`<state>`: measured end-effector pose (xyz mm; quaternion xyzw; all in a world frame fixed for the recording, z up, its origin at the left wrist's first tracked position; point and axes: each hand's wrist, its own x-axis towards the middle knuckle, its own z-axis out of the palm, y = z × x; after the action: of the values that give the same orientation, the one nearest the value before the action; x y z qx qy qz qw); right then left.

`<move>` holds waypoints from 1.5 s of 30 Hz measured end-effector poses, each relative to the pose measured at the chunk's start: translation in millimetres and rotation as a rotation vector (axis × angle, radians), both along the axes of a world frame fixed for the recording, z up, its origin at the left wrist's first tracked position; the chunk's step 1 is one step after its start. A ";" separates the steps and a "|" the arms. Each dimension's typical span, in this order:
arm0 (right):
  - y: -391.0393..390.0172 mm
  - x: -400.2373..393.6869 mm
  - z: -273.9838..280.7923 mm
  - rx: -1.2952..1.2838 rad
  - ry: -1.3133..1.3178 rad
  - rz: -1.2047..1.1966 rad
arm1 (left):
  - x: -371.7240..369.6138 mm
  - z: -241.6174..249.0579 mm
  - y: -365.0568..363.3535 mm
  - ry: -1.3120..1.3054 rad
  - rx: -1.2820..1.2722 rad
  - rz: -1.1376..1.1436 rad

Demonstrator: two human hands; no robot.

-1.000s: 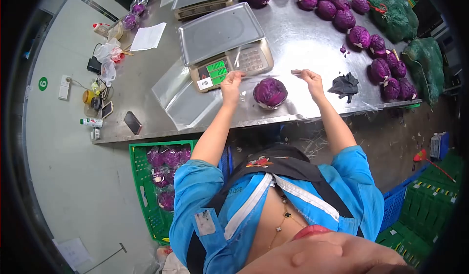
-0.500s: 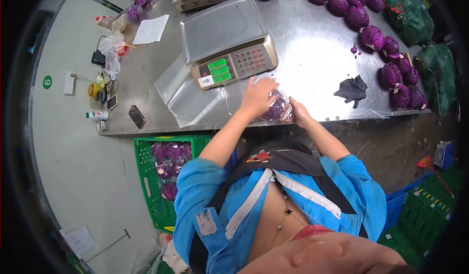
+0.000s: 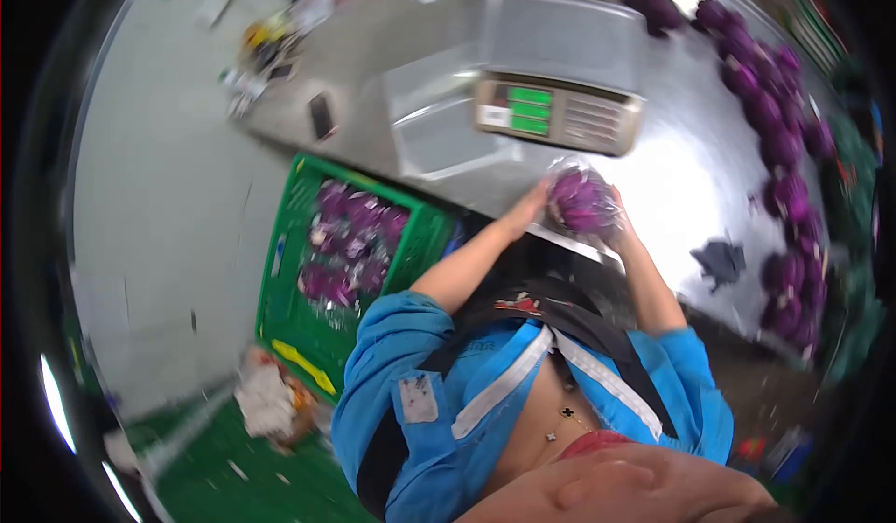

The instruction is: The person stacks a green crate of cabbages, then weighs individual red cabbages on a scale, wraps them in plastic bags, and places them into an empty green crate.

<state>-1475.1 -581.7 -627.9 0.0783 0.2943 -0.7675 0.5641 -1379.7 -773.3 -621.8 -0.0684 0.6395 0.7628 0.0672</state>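
Note:
A red cabbage (image 3: 581,200) wrapped in clear plastic is held just in front of the scale, at the table's near edge. My left hand (image 3: 533,208) grips its left side and my right hand (image 3: 618,223) its right side; the cabbage partly hides the fingers of both. Loose film stands up around its top. Behind it, the scale (image 3: 563,52) shows green lit digits, blurred by motion. Flat clear plastic bags (image 3: 448,140) lie left of the scale.
Below the table's left edge, a green crate (image 3: 280,271) holds several wrapped cabbages (image 3: 350,243). Unwrapped cabbages (image 3: 782,140) line the table's right side near green net sacks (image 3: 854,178). A dark crumpled cloth (image 3: 720,262) and a phone (image 3: 322,115) lie on the table.
My view has swung left, bringing more of the green crate into sight. My left hand has moved from the top of the cabbage to its side, and the cabbage now shows plainly between both hands.

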 end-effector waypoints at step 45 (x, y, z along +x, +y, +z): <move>-125.0 173.4 18.4 0.698 1.070 0.337 | 269.5 -7.2 -281.2 0.042 -1.087 1.055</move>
<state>-1301.7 -706.7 -609.4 -0.1829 0.7738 -0.4612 0.3938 -1110.2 -1054.5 -629.0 -0.3743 0.8091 0.2723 -0.3622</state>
